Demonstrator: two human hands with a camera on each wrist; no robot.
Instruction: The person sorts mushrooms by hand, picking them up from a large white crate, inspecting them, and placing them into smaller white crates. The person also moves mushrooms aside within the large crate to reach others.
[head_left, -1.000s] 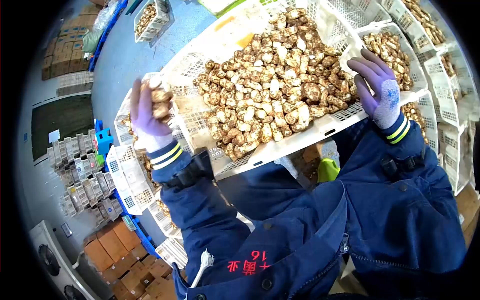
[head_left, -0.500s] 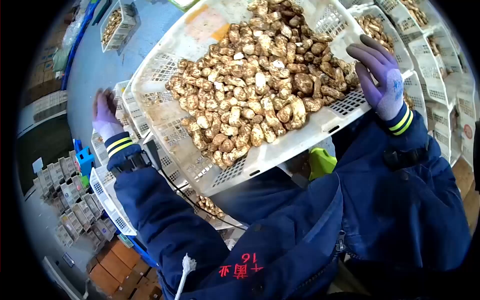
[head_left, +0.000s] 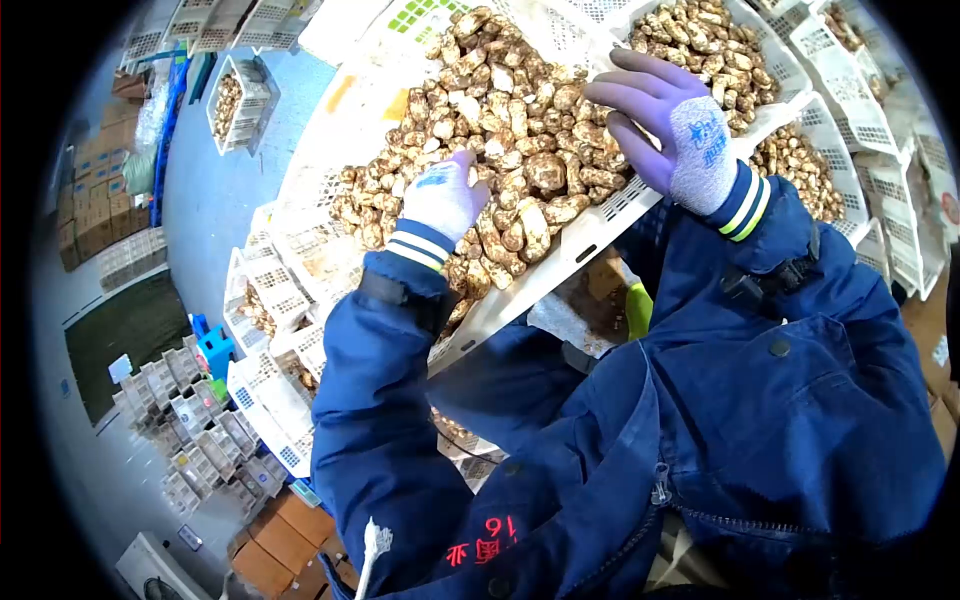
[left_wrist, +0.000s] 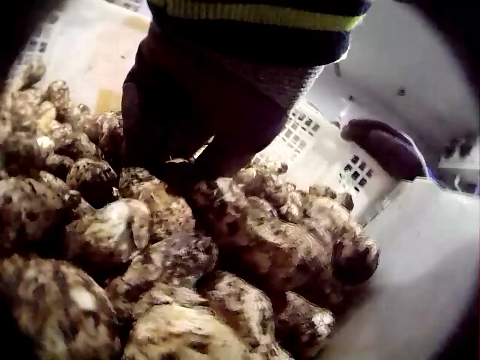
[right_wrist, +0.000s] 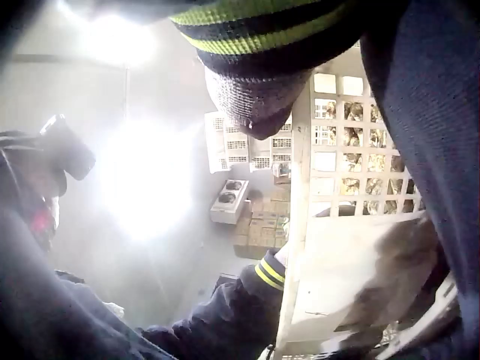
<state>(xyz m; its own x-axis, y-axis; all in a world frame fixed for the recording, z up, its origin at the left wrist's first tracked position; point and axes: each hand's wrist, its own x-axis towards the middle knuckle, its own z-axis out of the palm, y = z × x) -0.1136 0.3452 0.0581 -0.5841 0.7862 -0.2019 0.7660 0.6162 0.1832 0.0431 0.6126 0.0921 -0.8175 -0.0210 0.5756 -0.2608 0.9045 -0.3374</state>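
A heap of stubby brown-and-white mushrooms (head_left: 500, 150) covers much of a broad white plastic crate (head_left: 560, 250) in front of the person. The purple-gloved left hand (head_left: 445, 195) reaches down into the heap. Its fingertips are dark and partly hidden among the mushrooms (left_wrist: 150, 262) in the left wrist view, so I cannot tell whether they pinch one. Over the crate's right side hovers the right hand (head_left: 665, 130), gloved alike, with fingers spread and nothing held. In the right wrist view the glove (right_wrist: 255, 101) shows beside the crate's perforated wall (right_wrist: 322, 169).
Another crate of mushrooms (head_left: 700, 55) stands at the upper right, with white crates (head_left: 885, 185) beyond it. Crates with mushrooms (head_left: 255, 305) sit low on the left. One small crate (head_left: 240, 105) stands on the blue floor. Cardboard boxes (head_left: 275, 545) are stacked at lower left.
The left hand held mushrooms over the left-side crates, then was there with none in its fingers, and has since come right into the heap. The right hand stays near the crate's right side.
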